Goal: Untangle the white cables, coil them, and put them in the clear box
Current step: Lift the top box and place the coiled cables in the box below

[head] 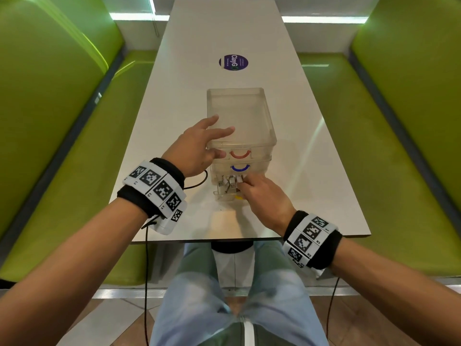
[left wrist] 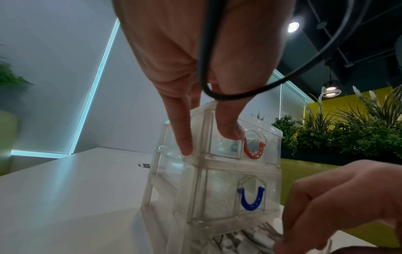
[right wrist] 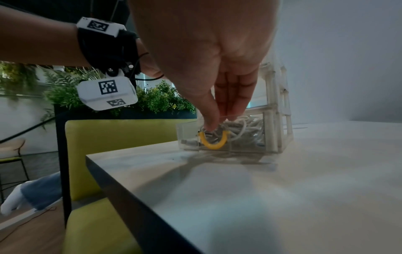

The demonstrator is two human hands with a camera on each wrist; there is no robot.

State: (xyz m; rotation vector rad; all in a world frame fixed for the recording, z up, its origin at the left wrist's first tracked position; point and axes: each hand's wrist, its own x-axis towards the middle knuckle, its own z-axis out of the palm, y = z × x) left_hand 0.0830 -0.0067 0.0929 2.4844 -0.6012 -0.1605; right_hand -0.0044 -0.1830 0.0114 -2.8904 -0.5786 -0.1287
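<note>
head view, frame centre: the clear box (head: 262, 113) stands on the white table (head: 174, 101). the left hand (head: 197, 148) rests straight fingers on its top. lower down, the right hand (head: 264, 193) pinches the white cables (right wrist: 243, 127) in the pulled-out bottom drawer (right wrist: 187, 137).

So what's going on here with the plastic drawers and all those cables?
A person sits at a white table with a clear plastic three-drawer box. The left hand rests straight-fingered on the box's top and front, steadying it. The right hand reaches into the pulled-out bottom drawer with the yellow handle, fingers among a tangle of white cables. The red-handled and blue-handled drawers above are closed.
</note>
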